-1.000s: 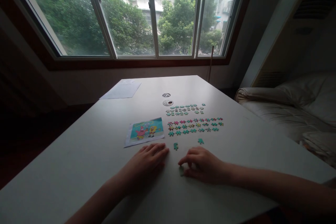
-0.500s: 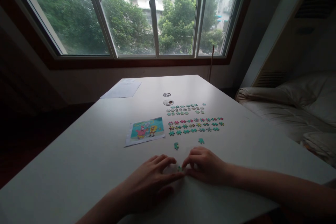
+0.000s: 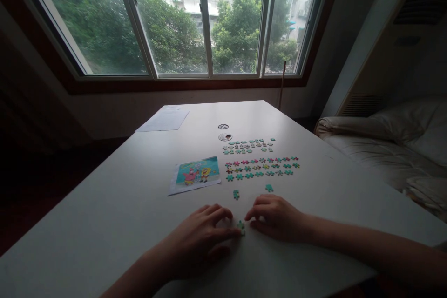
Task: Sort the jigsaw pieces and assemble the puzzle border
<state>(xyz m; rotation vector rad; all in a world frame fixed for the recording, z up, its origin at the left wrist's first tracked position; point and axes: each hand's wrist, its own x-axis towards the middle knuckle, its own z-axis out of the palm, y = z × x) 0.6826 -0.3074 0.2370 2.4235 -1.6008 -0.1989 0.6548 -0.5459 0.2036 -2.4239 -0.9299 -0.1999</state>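
Note:
Near me on the white table lies a small green cluster of jigsaw puzzle pieces (image 3: pixel 241 228). My left hand (image 3: pixel 200 230) rests at its left, thumb tip touching the cluster and fingers curved apart from the thumb. Just right of the cluster is my right hand (image 3: pixel 275 216), its thumb and index finger apart with nothing seen between them. Beyond the hands lie a green joined pair of pieces (image 3: pixel 236 194) and another green piece (image 3: pixel 268 187). Rows of loose pieces (image 3: pixel 258 174) stretch farther back. To their left sits a cartoon picture sheet (image 3: pixel 198 172).
The white table (image 3: pixel 104 205) reaches toward the window. Two round metallic-looking discs (image 3: pixel 225 137) are set behind the piece rows. A paper sheet (image 3: pixel 162 118) lies at the far left corner. A pale sofa (image 3: pixel 363 139) stands at the right.
My right hand has drawn slightly right, away from the green cluster, which now shows more fully. My left thumb stays against it. The view has shifted slightly.

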